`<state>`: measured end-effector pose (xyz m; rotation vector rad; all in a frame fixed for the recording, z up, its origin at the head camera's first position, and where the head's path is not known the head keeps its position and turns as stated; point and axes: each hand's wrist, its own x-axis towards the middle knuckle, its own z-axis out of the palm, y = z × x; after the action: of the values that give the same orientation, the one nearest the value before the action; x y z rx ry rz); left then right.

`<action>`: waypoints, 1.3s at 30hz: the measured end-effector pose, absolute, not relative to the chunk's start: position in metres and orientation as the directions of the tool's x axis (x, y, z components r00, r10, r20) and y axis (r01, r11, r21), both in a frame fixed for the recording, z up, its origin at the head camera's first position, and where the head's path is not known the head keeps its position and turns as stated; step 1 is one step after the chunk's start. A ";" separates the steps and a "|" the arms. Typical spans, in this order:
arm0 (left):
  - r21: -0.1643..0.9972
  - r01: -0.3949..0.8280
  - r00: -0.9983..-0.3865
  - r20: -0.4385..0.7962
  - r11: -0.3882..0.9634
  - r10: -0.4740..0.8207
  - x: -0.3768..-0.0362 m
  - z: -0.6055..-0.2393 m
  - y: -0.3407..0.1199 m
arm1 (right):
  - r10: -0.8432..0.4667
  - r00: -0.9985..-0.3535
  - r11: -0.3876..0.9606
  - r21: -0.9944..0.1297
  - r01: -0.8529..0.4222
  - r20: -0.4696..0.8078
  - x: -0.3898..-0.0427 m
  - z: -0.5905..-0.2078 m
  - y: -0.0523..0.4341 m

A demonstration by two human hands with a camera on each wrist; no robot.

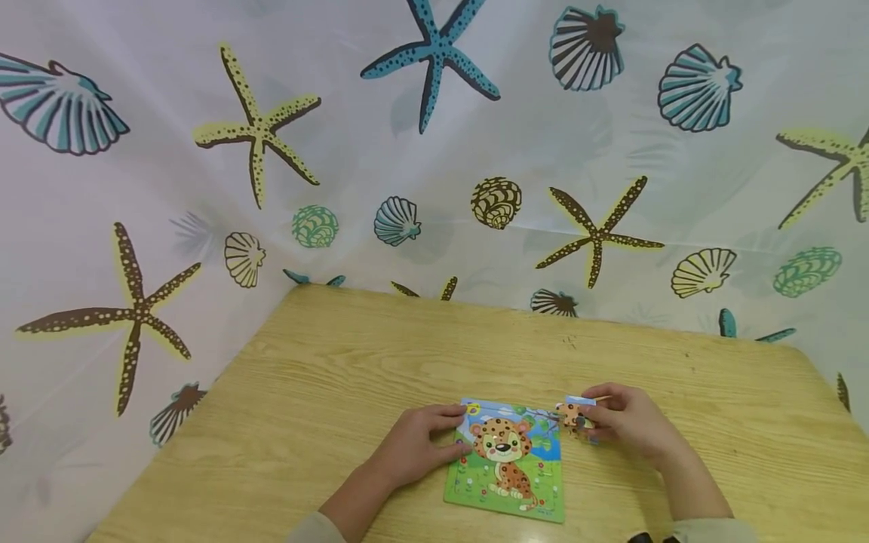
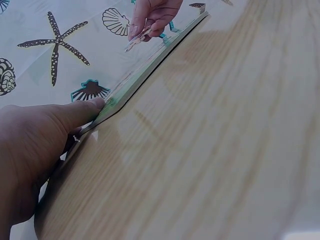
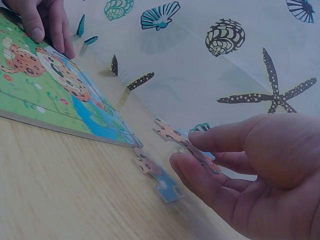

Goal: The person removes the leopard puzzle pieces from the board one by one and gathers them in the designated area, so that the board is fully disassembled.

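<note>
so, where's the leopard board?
Head view: the board lies on the table, just right of lower centre, between the left hand touching its left edge and the right hand.

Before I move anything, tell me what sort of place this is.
Probably a screened-off tabletop work corner: white sheeting printed with starfish and shells hangs along the far and left edges of a yellowish wood-grain table, where a square, green-and-blue spotted-cub puzzle lies.

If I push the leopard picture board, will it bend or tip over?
The leopard picture board probably won't tip, because it lies flat on the table. It looks fairly stiff, since its edges run straight without sagging. With its flat, square shape, it would likely slide rather than roll.
</note>
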<state>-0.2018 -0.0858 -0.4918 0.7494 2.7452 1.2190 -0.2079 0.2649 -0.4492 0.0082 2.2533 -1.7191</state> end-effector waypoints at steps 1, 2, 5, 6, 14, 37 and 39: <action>0.709 0.411 -0.882 0.151 0.573 0.446 -0.202 -0.492 -0.086 | -0.180 -0.954 0.285 -0.941 0.184 -0.240 -0.208 -0.449 0.266; 0.708 0.412 -0.882 0.152 0.573 0.446 -0.202 -0.492 -0.086 | -0.175 -0.955 0.286 -0.940 0.185 -0.241 -0.208 -0.449 0.268; 0.707 0.415 -0.881 0.155 0.573 0.447 -0.203 -0.492 -0.085 | -0.178 -0.957 0.306 -0.937 0.165 -0.227 -0.208 -0.448 0.275; 0.706 0.415 -0.881 0.155 0.573 0.448 -0.203 -0.492 -0.085 | -0.172 -0.959 0.313 -0.936 0.164 -0.226 -0.208 -0.448 0.277; 0.709 0.413 -0.882 0.156 0.572 0.444 -0.203 -0.491 -0.084 | -0.124 -0.961 0.341 -0.920 0.193 -0.248 -0.207 -0.446 0.294; 0.693 0.417 -0.883 0.157 0.588 0.441 -0.203 -0.491 -0.084 | -0.071 -0.940 0.434 -0.859 0.271 -0.333 -0.201 -0.448 0.321; 0.691 0.423 -0.881 0.162 0.587 0.444 -0.203 -0.491 -0.084 | -0.051 -0.944 0.467 -0.843 0.265 -0.325 -0.200 -0.448 0.320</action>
<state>-0.2033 -0.0843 -0.4914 0.7576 2.7737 1.1961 -0.2004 0.3205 -0.4478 0.1818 2.4148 -1.4676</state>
